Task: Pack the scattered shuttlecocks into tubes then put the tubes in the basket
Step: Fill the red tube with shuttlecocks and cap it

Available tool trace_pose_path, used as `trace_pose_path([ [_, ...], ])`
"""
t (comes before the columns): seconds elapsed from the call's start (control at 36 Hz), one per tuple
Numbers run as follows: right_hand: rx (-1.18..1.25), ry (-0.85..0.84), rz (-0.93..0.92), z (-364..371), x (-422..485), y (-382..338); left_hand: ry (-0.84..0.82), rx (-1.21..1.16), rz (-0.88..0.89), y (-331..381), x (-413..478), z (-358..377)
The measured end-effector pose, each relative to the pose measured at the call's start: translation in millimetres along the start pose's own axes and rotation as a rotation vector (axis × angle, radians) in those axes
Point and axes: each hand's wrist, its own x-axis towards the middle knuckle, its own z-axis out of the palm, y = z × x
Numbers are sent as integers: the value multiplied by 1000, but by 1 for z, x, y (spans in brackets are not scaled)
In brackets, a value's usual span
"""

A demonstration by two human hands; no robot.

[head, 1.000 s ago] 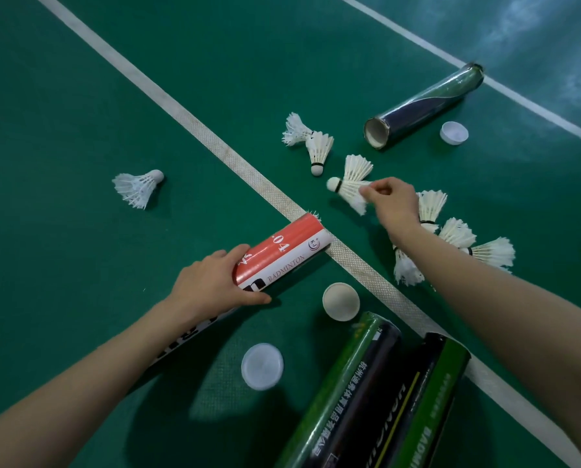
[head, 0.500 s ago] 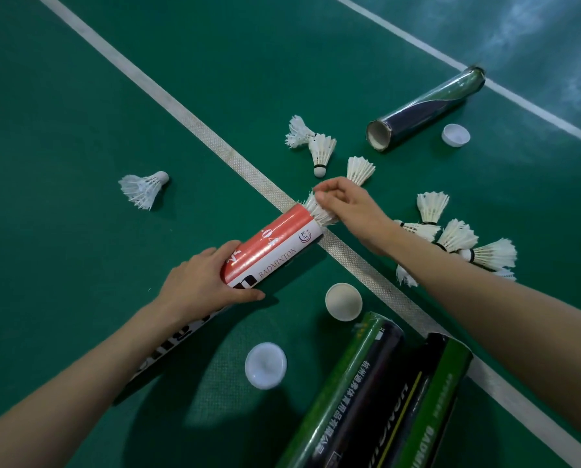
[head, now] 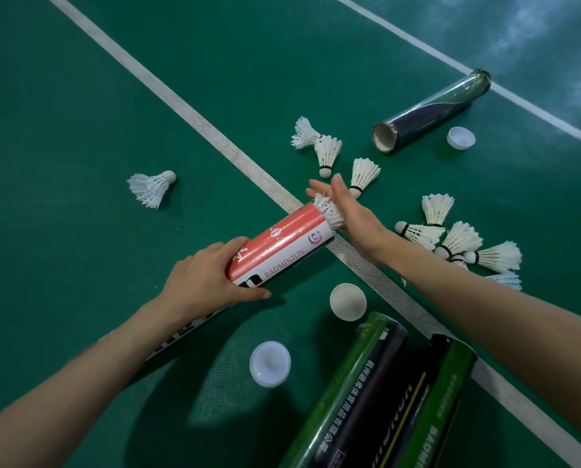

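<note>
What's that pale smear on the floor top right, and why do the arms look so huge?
Head view: the smear on the floor looks like glare off the shiny surface; the same view's wide-angle lens swells the forearms near the edges; soft shadow lies under the red tube.

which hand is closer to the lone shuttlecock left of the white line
Left. The left hand, gripping the red tube, sits below-right of the lone shuttlecock; the right hand is farther right, at the tube's mouth.

White lines (head: pixel 215 143) cross the green court floor (head: pixel 80 265).
</note>
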Motion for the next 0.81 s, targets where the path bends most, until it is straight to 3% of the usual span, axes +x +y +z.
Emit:
trace_pose_path([
  [0.28, 84, -101, 56, 11, -1, 4, 17, 40, 14, 4, -1, -1],
  [0.56, 90, 54, 186, 11, 0, 8, -50, 21, -21, 7, 1, 14],
  [0.81, 43, -25, 203, 16, 1, 19, 20, 72, -43, -3, 4, 11],
])
